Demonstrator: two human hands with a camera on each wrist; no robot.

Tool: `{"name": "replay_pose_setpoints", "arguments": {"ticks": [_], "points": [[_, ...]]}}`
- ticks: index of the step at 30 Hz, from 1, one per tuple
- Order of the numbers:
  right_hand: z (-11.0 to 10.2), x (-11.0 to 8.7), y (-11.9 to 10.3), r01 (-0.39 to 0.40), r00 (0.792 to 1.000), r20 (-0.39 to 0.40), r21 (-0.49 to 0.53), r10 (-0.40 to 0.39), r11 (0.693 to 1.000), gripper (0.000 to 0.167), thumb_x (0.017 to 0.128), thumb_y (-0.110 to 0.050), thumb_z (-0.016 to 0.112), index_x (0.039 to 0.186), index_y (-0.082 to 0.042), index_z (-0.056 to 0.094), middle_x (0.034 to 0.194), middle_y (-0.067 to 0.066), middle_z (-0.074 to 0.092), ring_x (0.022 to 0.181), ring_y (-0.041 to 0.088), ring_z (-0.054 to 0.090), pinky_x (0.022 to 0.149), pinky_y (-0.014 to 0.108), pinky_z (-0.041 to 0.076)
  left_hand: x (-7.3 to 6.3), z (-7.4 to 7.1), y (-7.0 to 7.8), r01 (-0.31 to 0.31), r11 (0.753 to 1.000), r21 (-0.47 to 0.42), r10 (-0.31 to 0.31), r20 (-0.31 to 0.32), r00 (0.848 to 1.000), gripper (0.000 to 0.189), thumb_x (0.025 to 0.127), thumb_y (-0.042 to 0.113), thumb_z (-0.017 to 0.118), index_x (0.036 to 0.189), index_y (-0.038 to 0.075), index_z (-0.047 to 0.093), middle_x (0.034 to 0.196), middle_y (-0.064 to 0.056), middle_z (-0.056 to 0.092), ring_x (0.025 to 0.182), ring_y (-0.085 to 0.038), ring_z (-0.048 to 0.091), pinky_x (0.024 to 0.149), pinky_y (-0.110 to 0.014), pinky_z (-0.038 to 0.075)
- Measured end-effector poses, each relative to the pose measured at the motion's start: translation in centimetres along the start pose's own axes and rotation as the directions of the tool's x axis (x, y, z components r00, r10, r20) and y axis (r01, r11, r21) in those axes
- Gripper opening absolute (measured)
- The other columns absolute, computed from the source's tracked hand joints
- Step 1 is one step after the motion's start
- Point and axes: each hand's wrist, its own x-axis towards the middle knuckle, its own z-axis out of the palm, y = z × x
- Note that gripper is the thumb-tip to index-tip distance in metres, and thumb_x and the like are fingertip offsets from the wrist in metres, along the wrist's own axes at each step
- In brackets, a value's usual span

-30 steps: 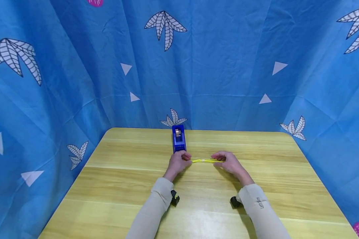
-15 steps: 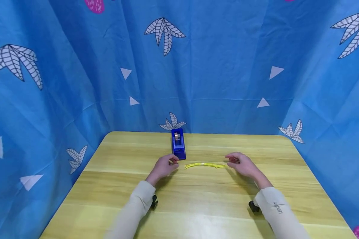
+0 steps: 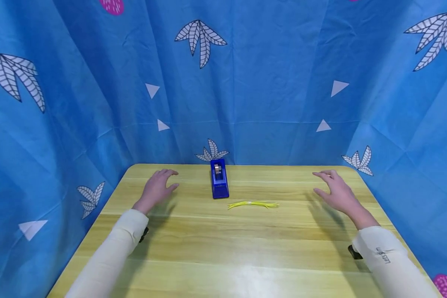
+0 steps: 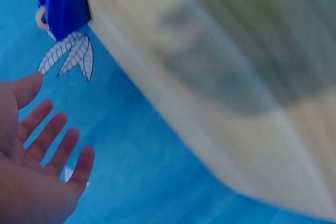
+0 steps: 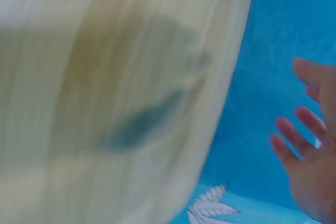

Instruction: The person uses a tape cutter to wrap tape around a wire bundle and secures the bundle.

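Note:
A thin bundle of yellow strands (image 3: 252, 203), bound at its middle by a pale band, lies on the wooden table in the head view. Just behind its left end stands a blue tape dispenser (image 3: 220, 190) carrying a small roll. My left hand (image 3: 157, 188) is raised over the table's left side, fingers spread and holding nothing. On the far right my right hand (image 3: 335, 190) hovers likewise, its fingers loosely extended around air. Both wrist views show the palms bare, and the dispenser's blue body (image 4: 65, 6) appears at the left wrist view's upper left corner.
The light wooden table (image 3: 208, 256) has rounded far corners. Behind it and along both sides hangs a blue curtain (image 3: 275, 82) printed with leaves and triangles. A dark wrist-worn device (image 3: 355, 252) sits under the right cuff.
Both hands have let go of the yellow bundle, left lying on the table. They have drawn widely apart, the left one leftward and the right one rightward. The dispenser stays put.

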Motion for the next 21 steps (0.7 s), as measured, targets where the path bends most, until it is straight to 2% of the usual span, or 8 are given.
{"name": "replay_pose_setpoints", "arguments": {"ticks": [2, 4, 9, 11, 12, 15, 18, 21], "points": [[-0.8, 0.1, 0.3, 0.043, 0.994, -0.095, -0.085, -0.051, 0.995, 0.057, 0.098, -0.013, 0.07, 0.15, -0.003, 0.048, 0.146, 0.029, 0.042, 0.124, 0.052, 0.047, 0.087, 0.068, 0.047, 0.1, -1.1, -0.2, -0.02, 0.997, 0.07, 0.024, -0.052, 0.998, 0.043, 0.1, 0.025, 0.069, 0.138, 0.006, 0.061, 0.14, -0.02, 0.06, 0.132, -0.045, 0.051, 0.107, -0.064, 0.042], [-1.5, 0.3, 0.6, 0.114, 0.971, -0.185, -0.196, -0.151, 0.974, 0.059, 0.093, -0.009, 0.075, 0.147, -0.004, 0.052, 0.144, 0.027, 0.047, 0.122, 0.05, 0.05, 0.087, 0.067, 0.047, 0.2, -2.0, -0.3, -0.038, 0.991, 0.127, 0.052, -0.105, 0.993, 0.045, 0.101, 0.027, 0.069, 0.14, 0.007, 0.06, 0.142, -0.019, 0.059, 0.132, -0.043, 0.05, 0.104, -0.064, 0.043], [-2.6, 0.9, 0.9, 0.272, 0.856, -0.287, -0.459, -0.431, 0.846, 0.068, 0.08, -0.007, 0.084, 0.143, -0.005, 0.057, 0.138, 0.023, 0.058, 0.12, 0.046, 0.055, 0.105, 0.064, 0.044, 0.2, -3.3, -0.6, -0.08, 0.968, 0.239, 0.144, -0.264, 0.954, 0.047, 0.099, 0.027, 0.071, 0.141, 0.009, 0.061, 0.147, -0.016, 0.057, 0.134, -0.04, 0.049, 0.106, -0.062, 0.041], [-2.8, 1.0, 1.0, 0.301, 0.82, -0.295, -0.507, -0.49, 0.808, 0.065, 0.084, -0.011, 0.079, 0.145, -0.006, 0.056, 0.139, 0.023, 0.059, 0.122, 0.046, 0.055, 0.111, 0.062, 0.041, 0.2, -3.5, -0.7, -0.094, 0.955, 0.281, 0.183, -0.31, 0.933, 0.048, 0.098, 0.027, 0.072, 0.142, 0.01, 0.06, 0.149, -0.015, 0.056, 0.135, -0.039, 0.048, 0.109, -0.061, 0.039], [-2.8, 1.1, 1.1, 0.306, 0.808, -0.301, -0.52, -0.506, 0.797, 0.059, 0.092, -0.018, 0.075, 0.146, -0.007, 0.055, 0.141, 0.023, 0.058, 0.124, 0.045, 0.055, 0.114, 0.061, 0.039, 0.2, -3.5, -0.8, -0.1, 0.947, 0.306, 0.202, -0.323, 0.924, 0.05, 0.098, 0.028, 0.073, 0.142, 0.01, 0.06, 0.149, -0.015, 0.056, 0.135, -0.039, 0.048, 0.11, -0.06, 0.038], [-2.7, 1.2, 1.3, 0.303, 0.785, -0.322, -0.546, -0.53, 0.781, 0.052, 0.109, -0.041, 0.047, 0.15, -0.01, 0.052, 0.146, 0.021, 0.056, 0.13, 0.045, 0.052, 0.122, 0.058, 0.031, 0.1, -3.4, -1.2, -0.113, 0.913, 0.391, 0.254, -0.33, 0.909, 0.053, 0.098, 0.031, 0.071, 0.146, 0.012, 0.057, 0.152, -0.014, 0.055, 0.137, -0.038, 0.048, 0.113, -0.059, 0.036], [-2.5, 1.1, 1.5, 0.291, 0.776, -0.344, -0.549, -0.529, 0.784, 0.068, 0.11, -0.06, 0.024, 0.153, -0.014, 0.05, 0.152, 0.019, 0.053, 0.137, 0.043, 0.048, 0.127, 0.055, 0.022, -0.1, -3.2, -1.6, -0.123, 0.867, 0.483, 0.3, -0.31, 0.902, 0.057, 0.099, 0.036, 0.069, 0.15, 0.016, 0.054, 0.154, -0.012, 0.054, 0.141, -0.036, 0.048, 0.117, -0.057, 0.035], [-2.3, 1.0, 1.7, 0.274, 0.784, -0.344, -0.555, -0.517, 0.785, 0.074, 0.106, -0.067, 0.023, 0.156, -0.018, 0.046, 0.16, 0.014, 0.046, 0.144, 0.04, 0.043, 0.128, 0.057, 0.018, -0.3, -3.1, -2.1, -0.134, 0.825, 0.549, 0.334, -0.282, 0.899, 0.061, 0.099, 0.04, 0.066, 0.154, 0.019, 0.05, 0.158, -0.009, 0.05, 0.145, -0.034, 0.045, 0.121, -0.055, 0.031]]}}
